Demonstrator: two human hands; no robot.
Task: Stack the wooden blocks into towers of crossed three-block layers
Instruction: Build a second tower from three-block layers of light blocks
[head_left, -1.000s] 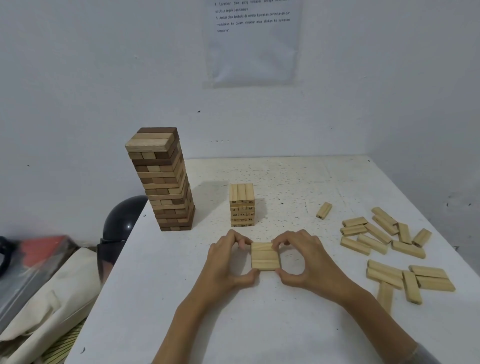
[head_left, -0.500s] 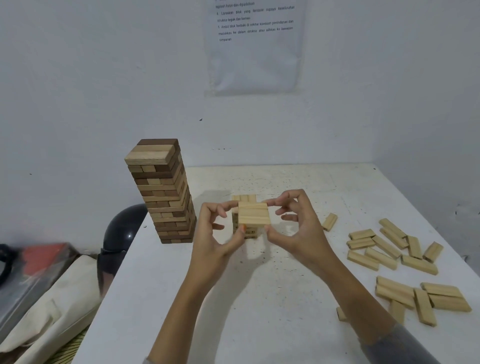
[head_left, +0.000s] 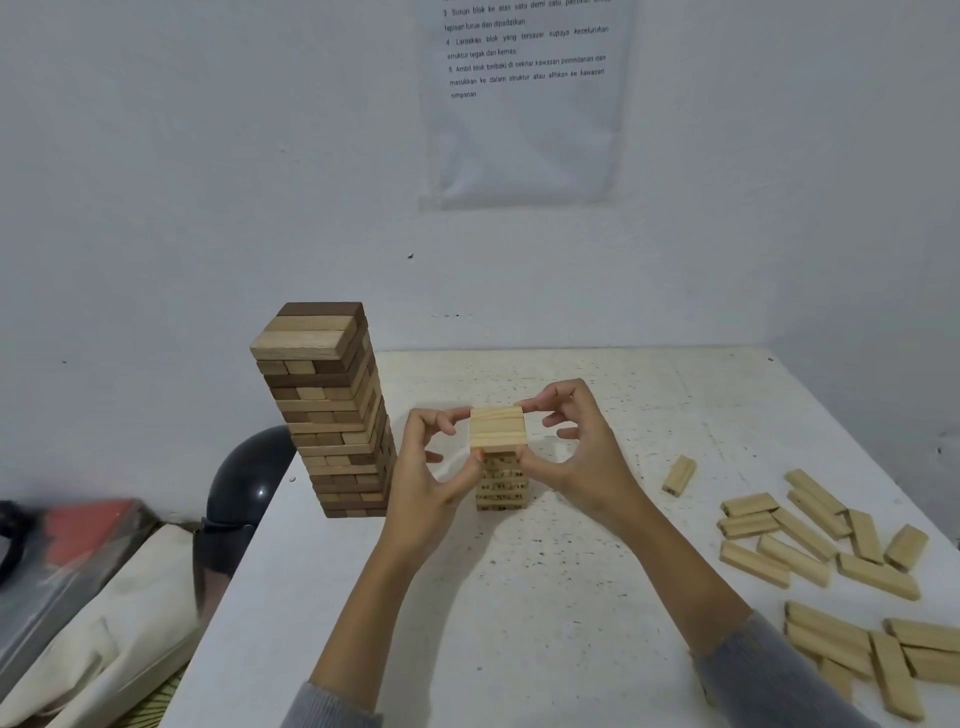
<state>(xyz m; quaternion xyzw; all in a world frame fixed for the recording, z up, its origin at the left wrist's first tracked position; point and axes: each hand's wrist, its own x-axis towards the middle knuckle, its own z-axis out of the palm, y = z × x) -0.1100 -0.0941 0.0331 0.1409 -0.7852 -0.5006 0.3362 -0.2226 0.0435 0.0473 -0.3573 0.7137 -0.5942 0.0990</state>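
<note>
A flat layer of three pale wooden blocks (head_left: 497, 427) is held side by side right over the short pale tower (head_left: 502, 486) in the middle of the white table (head_left: 519, 623). My left hand (head_left: 431, 478) pinches the layer's left side between thumb and fingers. My right hand (head_left: 576, 447) pinches its right side the same way. Whether the layer touches the tower's top cannot be told. A tall tower of mixed dark and pale blocks (head_left: 332, 410) stands at the table's left edge.
Several loose pale blocks (head_left: 810, 540) lie scattered on the right of the table, with one single block (head_left: 679, 475) nearer the small tower. Left of the table are a dark round helmet (head_left: 249, 478) and a cream bag (head_left: 104, 639). A printed sheet (head_left: 524, 98) hangs on the wall.
Both hands lifted the three-block layer off the table near me and carried it away from me to the top of the short pale tower.
</note>
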